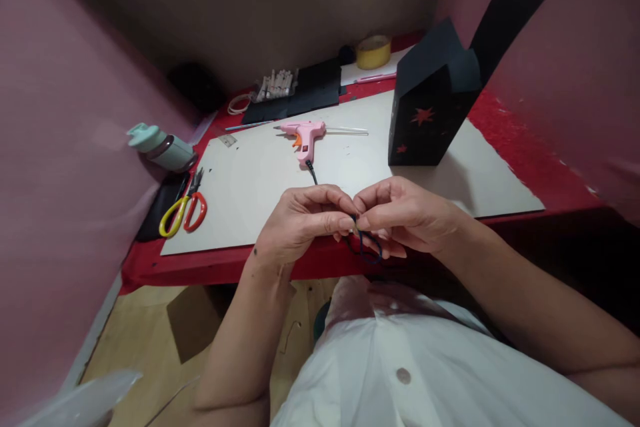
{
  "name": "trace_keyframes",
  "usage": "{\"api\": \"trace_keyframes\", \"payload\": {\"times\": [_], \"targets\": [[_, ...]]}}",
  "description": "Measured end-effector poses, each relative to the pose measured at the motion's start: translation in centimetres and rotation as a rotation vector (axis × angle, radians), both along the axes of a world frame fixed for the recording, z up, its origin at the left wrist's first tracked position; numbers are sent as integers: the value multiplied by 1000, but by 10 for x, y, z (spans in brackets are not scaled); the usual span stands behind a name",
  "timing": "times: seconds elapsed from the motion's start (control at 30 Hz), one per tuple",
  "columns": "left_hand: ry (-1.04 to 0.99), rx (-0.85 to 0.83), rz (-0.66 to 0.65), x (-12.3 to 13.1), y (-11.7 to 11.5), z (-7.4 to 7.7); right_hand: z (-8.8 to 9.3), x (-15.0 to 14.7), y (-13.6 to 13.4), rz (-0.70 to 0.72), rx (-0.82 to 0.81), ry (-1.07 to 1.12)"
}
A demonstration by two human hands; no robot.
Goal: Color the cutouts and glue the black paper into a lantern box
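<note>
A thin dark cord (371, 260) is pinched between the fingertips of my two hands, just above the table's front edge. A small loop of it hangs below the fingers. My left hand (310, 219) is closed on it with thumb and index finger. From the other side, my right hand (405, 213) pinches the same cord, fingertips touching or nearly touching the left ones. Beyond the hands lies a pink glue gun (309, 140) with a clear glue stick in its back. To the right stands a black paper box (425, 107) with star cut-outs and an upright strip.
A white board (240, 193) lies on the red cloth (200, 270). Scissors (185, 210) and a mint bottle (163, 147) are at the left. Behind are markers (277, 85), black sheets (315, 88) and yellow tape (373, 52). Pink walls flank the table.
</note>
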State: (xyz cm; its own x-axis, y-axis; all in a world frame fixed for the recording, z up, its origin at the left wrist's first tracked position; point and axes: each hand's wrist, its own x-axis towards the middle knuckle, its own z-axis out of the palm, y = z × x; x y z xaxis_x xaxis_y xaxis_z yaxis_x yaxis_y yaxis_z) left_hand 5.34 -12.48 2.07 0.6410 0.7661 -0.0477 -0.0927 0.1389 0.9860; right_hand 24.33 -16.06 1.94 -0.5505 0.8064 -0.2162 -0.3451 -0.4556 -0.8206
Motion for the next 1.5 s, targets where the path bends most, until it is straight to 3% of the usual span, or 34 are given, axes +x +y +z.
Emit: {"api": "trace_keyframes", "payload": {"times": [0.2,0.37,0.57,0.63,0.73,0.8,0.93,1.13,1.27,1.37,1.5], "targets": [[110,1,-57,1,4,12,-1,2,0,-29,30,-77],[136,118,15,2,-1,20,0,11,0,-30,121,-154],[151,267,169,6,-12,26,18,18,-14,-434,390,-474],[199,337,195,9,-17,28,21,15,-19,-350,361,-412],[285,451,255,14,-22,28,15,7,-21,-171,173,-186],[297,471,285,15,-23,26,8,3,-19,-179,66,-37],[207,339,285,17,-22,20,1,1,-16,-253,-8,105],[-3,140,277,16,-17,11,5,4,-16,-271,-53,121],[15,115,231,12,-13,3,2,2,-14,-232,-90,144],[82,231,226,11,-13,1,-3,-2,-11,-195,-144,168],[218,597,330,14,-14,3,-6,-5,-5,-199,-87,121]]}}
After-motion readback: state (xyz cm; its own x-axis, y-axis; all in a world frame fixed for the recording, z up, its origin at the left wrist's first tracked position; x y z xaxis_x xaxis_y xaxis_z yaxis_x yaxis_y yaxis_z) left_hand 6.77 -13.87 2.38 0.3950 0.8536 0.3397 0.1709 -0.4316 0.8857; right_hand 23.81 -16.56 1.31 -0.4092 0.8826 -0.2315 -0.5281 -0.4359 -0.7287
